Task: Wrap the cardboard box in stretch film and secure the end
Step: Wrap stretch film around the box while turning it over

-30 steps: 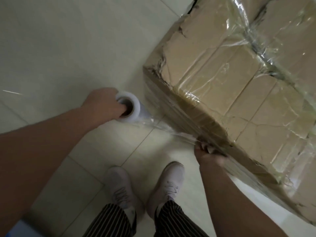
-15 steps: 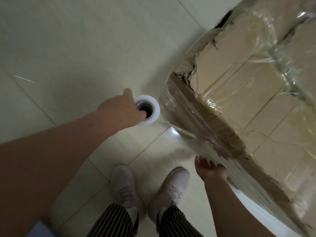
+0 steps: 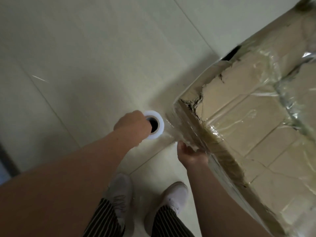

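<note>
Wrapping underway: left hand [image 3: 133, 124] hooks the roll [image 3: 158, 132] by its core, right hand [image 3: 189, 152] pinches film [image 3: 169, 135] at the box [image 3: 248, 117]; next, likely pull taut.

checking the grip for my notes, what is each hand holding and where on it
The left hand holds the stretch film roll by its top end, fingers in the core. The right hand grips the pulled-out film beside the corner of the cardboard box.

1 box [image 3: 239, 120], 1 film roll [image 3: 160, 128], 2 hands [image 3: 132, 125] [image 3: 189, 154], 2 shoes [image 3: 119, 190] [image 3: 174, 196]
</note>
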